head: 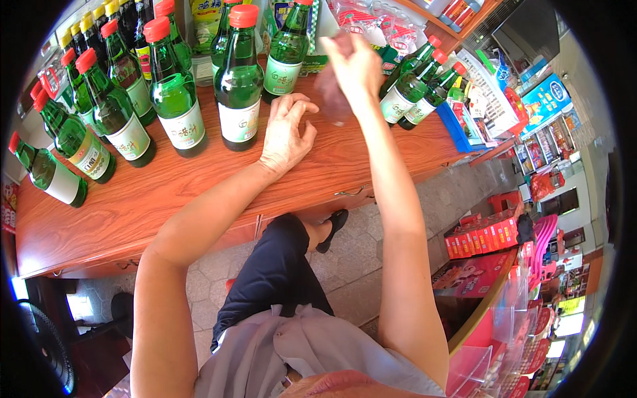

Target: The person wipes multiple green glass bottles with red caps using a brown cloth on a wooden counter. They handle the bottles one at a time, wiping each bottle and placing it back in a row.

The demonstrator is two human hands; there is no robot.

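Note:
My right hand [356, 69] is shut on a dark reddish-brown cloth [334, 92], blurred, over the wooden counter [318, 164]. My left hand [291, 132] hovers at or rests on the counter with fingers loosely curled and nothing in them. Just left of it stands a green glass bottle with a red cap [240, 89]; another green bottle [286, 54] is right behind its fingers. Several more green bottles [176, 99] with pale labels stand upright to the left. To the right of my right hand is a small group of green bottles [409, 89].
Dark bottles with yellow caps [92, 35] crowd the back left. Plastic packets [368, 25] lie behind my right hand. A blue tray [458, 127] sits at the counter's right end. Red boxes [482, 231] are stacked at right, and a black fan [47, 343] is at lower left.

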